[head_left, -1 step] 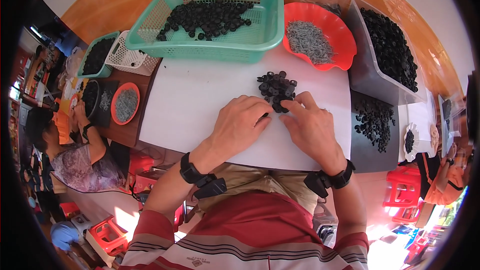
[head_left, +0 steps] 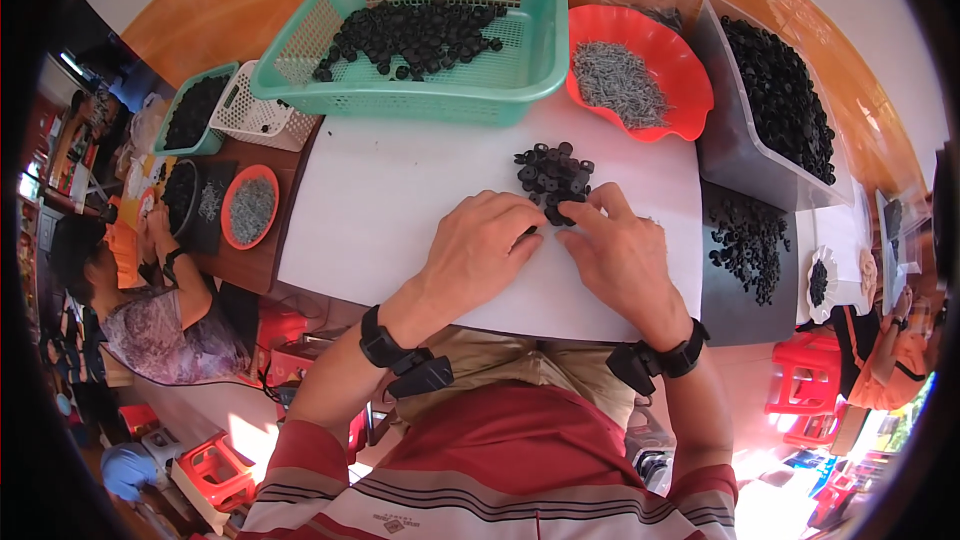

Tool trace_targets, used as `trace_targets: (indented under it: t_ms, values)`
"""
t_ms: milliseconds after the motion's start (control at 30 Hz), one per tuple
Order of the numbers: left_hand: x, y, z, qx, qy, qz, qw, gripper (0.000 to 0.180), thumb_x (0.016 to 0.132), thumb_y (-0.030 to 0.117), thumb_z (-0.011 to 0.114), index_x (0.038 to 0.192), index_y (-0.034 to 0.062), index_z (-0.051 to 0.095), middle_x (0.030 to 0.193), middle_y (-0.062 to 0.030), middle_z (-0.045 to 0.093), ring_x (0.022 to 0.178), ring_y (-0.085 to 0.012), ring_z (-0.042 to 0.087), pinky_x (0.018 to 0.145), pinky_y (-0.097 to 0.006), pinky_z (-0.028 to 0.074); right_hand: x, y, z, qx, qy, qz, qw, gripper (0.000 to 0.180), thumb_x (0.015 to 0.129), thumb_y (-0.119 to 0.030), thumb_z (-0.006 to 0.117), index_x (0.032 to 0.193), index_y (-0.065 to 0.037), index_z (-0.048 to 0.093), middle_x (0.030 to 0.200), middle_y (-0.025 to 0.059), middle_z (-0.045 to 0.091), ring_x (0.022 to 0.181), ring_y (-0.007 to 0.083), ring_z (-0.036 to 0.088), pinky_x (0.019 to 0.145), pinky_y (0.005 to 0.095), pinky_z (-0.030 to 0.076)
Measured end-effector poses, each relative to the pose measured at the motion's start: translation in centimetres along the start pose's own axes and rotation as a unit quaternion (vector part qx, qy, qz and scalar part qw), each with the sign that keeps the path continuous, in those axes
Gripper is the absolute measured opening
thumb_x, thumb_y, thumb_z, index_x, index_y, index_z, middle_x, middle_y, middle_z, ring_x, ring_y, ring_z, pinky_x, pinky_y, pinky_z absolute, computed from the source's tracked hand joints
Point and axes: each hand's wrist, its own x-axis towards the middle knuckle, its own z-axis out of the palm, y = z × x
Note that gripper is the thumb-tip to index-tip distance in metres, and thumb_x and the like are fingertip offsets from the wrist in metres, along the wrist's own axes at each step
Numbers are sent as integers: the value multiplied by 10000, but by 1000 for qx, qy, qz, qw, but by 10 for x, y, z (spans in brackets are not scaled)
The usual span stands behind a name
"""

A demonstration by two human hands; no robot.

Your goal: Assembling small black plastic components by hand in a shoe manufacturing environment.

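Observation:
On the white sheet (head_left: 370, 210) in front of me lies a small pile of round black plastic parts (head_left: 555, 170). My left hand (head_left: 483, 245) rests at the near left of this pile with its fingers curled in. Something dark shows between its thumb and fingers, too little to make out. From the right, my right hand (head_left: 622, 250) reaches to the near edge of the pile. Its index fingertip touches the black parts there, and its thumb stands apart from that finger.
Beyond the sheet stand a green basket (head_left: 420, 100) of black parts, a red bowl (head_left: 685, 90) of metal screws and a grey bin (head_left: 745, 155) full of black parts. Small black pieces (head_left: 750, 250) lie on a dark board at right. A person (head_left: 165, 310) works at left.
My right fingertips have shifted very slightly left at the pile's edge. Everything else looks the same.

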Motion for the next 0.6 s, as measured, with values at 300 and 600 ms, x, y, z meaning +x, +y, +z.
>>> trace_targets:
  t_ms: [300,600]
  values:
    - [-2,1,-2,-7,1,6,1000,272,741,31,811,994,47,713,1052,-92,734,935,-303,685,807,-387,568,6,0,6,-80,-5,-77,994,209,835,-75,656,1038,-75,706,967,83,561,683,258,682,560,404,541]
    - [-6,3,-2,-20,13,-5,1000,271,732,24,823,982,33,719,1070,-104,735,973,-304,687,834,-384,571,2,0,5,-120,-8,-136,983,105,845,-66,607,946,-43,620,934,89,521,692,226,677,562,383,555]
